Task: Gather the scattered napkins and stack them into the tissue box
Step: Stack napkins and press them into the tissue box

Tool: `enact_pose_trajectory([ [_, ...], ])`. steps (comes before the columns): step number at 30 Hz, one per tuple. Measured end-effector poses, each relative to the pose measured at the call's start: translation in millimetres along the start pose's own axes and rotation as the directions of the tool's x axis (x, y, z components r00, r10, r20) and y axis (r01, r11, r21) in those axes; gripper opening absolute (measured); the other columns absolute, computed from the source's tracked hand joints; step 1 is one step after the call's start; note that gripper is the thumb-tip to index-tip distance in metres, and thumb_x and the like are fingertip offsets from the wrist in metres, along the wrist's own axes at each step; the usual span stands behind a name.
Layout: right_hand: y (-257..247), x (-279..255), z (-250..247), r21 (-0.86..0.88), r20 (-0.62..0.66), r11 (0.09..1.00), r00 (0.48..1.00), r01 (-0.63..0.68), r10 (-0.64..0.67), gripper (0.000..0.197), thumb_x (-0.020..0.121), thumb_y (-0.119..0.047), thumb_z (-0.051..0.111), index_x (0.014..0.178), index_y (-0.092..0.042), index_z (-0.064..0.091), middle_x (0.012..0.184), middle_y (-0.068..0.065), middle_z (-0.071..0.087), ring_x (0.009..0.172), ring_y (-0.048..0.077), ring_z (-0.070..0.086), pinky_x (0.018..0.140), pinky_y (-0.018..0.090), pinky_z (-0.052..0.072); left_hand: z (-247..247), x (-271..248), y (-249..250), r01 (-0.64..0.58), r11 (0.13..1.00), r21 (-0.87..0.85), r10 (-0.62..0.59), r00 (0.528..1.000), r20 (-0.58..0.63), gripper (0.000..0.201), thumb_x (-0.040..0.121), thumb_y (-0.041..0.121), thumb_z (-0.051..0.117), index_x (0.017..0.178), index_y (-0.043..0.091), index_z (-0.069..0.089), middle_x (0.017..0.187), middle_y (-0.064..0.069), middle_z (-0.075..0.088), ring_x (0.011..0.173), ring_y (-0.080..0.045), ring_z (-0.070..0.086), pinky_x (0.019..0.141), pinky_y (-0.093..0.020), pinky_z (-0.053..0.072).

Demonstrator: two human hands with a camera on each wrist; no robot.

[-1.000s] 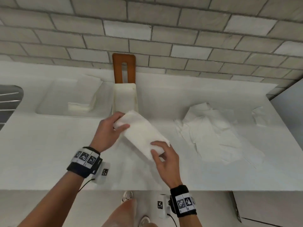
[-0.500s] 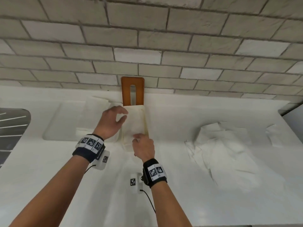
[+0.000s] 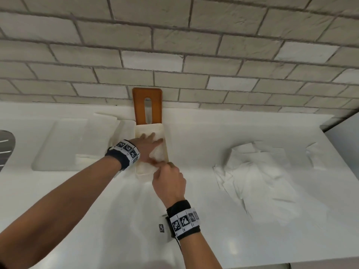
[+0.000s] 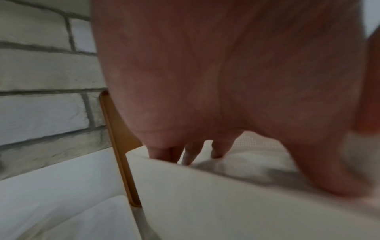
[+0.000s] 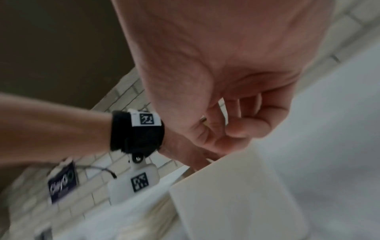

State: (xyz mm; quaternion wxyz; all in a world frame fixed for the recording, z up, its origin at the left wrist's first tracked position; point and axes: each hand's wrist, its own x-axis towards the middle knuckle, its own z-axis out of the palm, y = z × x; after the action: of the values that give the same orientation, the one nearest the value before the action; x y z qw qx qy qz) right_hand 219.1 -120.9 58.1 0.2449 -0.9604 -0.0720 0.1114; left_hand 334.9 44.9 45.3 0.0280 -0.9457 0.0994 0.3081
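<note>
The cream tissue box (image 3: 166,150) stands open on the white counter, its orange slotted lid (image 3: 147,105) leaning on the brick wall behind it. My left hand (image 3: 147,146) lies flat inside the box, its straight fingers pressing a white napkin (image 3: 159,152) down. The left wrist view shows those fingers (image 4: 193,154) on the napkin (image 4: 246,164) behind the box wall (image 4: 205,194). My right hand (image 3: 169,181) hovers at the box's near end with curled fingers; in the right wrist view its thumb (image 5: 246,128) meets the fingers and no napkin shows between them. A loose napkin pile (image 3: 258,171) lies to the right.
One napkin (image 3: 310,154) lies apart near the counter's right end. A shallow sink basin (image 3: 64,144) is sunk into the counter left of the box, with a folded white stack (image 3: 103,131) at its far right corner. A metal rack (image 3: 5,146) shows at the left edge.
Both hands carried the folded napkin from the counter front into the box. The left hand went from holding its far end to pressing it flat; the right hand has come back to the near end.
</note>
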Motion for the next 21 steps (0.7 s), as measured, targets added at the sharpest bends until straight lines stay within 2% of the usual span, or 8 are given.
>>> enact_pose_trajectory([
  [3, 8.5, -3.2, -8.1, -0.055, -0.123, 0.996, 0.989, 0.073, -0.079, 0.021, 0.101, -0.02, 0.058, 0.119, -0.024, 0.069, 0.129, -0.001, 0.053, 0.09, 0.028, 0.071, 0.068, 0.037, 0.052, 5.0, 11.2, 9.0, 0.049, 0.995, 0.083, -0.051, 0.998, 0.025, 0.155, 0.063, 0.085, 0.079, 0.165, 0.032, -0.024, 0.175, -0.012, -0.023, 0.16, -0.052, -0.003, 0.126, -0.065, 0.024],
  [8, 38.2, -0.6, -22.3, 0.06, -0.193, 0.992, 0.976, 0.109, -0.096, 0.021, 0.104, -0.025, 0.055, 0.116, -0.034, 0.07, 0.138, -0.014, 0.051, 0.087, 0.019, 0.071, 0.07, 0.036, 0.058, 7.8, 15.1, 13.6, 0.073, 0.985, 0.155, -0.073, 0.997, -0.006, 0.16, 0.059, 0.092, 0.075, 0.162, 0.028, -0.031, 0.174, -0.02, -0.019, 0.156, -0.061, 0.006, 0.126, -0.065, 0.022],
  [11, 73.3, -2.2, -41.8, 0.12, -0.279, 0.988, 0.959, 0.095, -0.058, 0.022, 0.103, -0.029, 0.056, 0.119, -0.039, 0.068, 0.135, -0.016, 0.054, 0.091, 0.012, 0.07, 0.072, 0.035, 0.06, -9.5, -1.6, 13.6, 0.059, 0.997, 0.046, -0.058, 0.998, -0.01, 0.152, 0.059, 0.089, 0.078, 0.168, 0.031, -0.011, 0.176, -0.018, -0.001, 0.156, -0.054, 0.018, 0.128, -0.06, 0.02],
  [14, 138.5, 0.7, -70.4, 0.148, -0.366, 0.988, 0.93, 0.031, 0.025, 0.028, 0.1, -0.027, 0.061, 0.126, -0.037, 0.066, 0.132, -0.008, 0.06, 0.105, 0.017, 0.069, 0.081, 0.04, 0.061, -28.5, -23.2, 26.0, 0.018, 0.986, -0.164, -0.045, 0.985, -0.164, 0.11, 0.079, 0.068, 0.081, 0.166, 0.029, 0.026, 0.171, -0.011, 0.03, 0.155, -0.038, 0.033, 0.125, -0.051, 0.028],
  [16, 192.2, 0.2, -89.5, 0.157, -0.414, 0.985, 0.9, -0.074, 0.133, 0.032, 0.099, -0.027, 0.067, 0.13, -0.029, 0.063, 0.129, 0.002, 0.063, 0.11, 0.027, 0.067, 0.087, 0.044, 0.06, -29.9, -37.2, 42.6, -0.044, 0.956, -0.292, -0.083, 0.909, -0.409, 0.075, 0.094, 0.051, 0.074, 0.158, 0.026, 0.043, 0.166, -0.005, 0.042, 0.152, -0.028, 0.038, 0.122, -0.046, 0.034],
  [18, 242.2, -2.1, -102.0, 0.172, -0.446, 0.953, 0.843, -0.249, 0.301, 0.047, 0.096, -0.033, 0.074, 0.138, -0.02, 0.057, 0.133, 0.012, 0.061, 0.118, 0.038, 0.062, 0.092, 0.049, 0.056, -23.8, -53.6, 71.7, -0.151, 0.895, -0.419, -0.155, 0.775, -0.612, 0.048, 0.101, 0.039, 0.068, 0.145, 0.026, 0.057, 0.152, 0.0, 0.056, 0.143, -0.024, 0.047, 0.115, -0.043, 0.042],
  [19, 263.7, -3.1, -105.5, 0.17, -0.436, 0.926, 0.817, -0.338, 0.378, 0.06, 0.093, -0.038, 0.077, 0.143, -0.016, 0.052, 0.138, 0.016, 0.057, 0.121, 0.044, 0.059, 0.095, 0.053, 0.054, -19.9, -59.7, 89.9, -0.212, 0.861, -0.462, -0.178, 0.726, -0.665, 0.038, 0.101, 0.036, 0.067, 0.138, 0.026, 0.06, 0.145, 0.001, 0.06, 0.137, -0.021, 0.051, 0.111, -0.041, 0.044],
  [21, 294.8, -4.9, -109.4, 0.158, -0.349, 0.883, 0.812, -0.441, 0.468, 0.078, 0.09, -0.048, 0.081, 0.15, -0.016, 0.044, 0.144, 0.019, 0.053, 0.127, 0.047, 0.055, 0.101, 0.057, 0.049, -9.3, -61.6, 128.0, -0.299, 0.818, -0.491, -0.169, 0.692, -0.702, 0.027, 0.101, 0.034, 0.068, 0.126, 0.027, 0.065, 0.131, 0.004, 0.066, 0.125, -0.018, 0.059, 0.105, -0.035, 0.048],
])
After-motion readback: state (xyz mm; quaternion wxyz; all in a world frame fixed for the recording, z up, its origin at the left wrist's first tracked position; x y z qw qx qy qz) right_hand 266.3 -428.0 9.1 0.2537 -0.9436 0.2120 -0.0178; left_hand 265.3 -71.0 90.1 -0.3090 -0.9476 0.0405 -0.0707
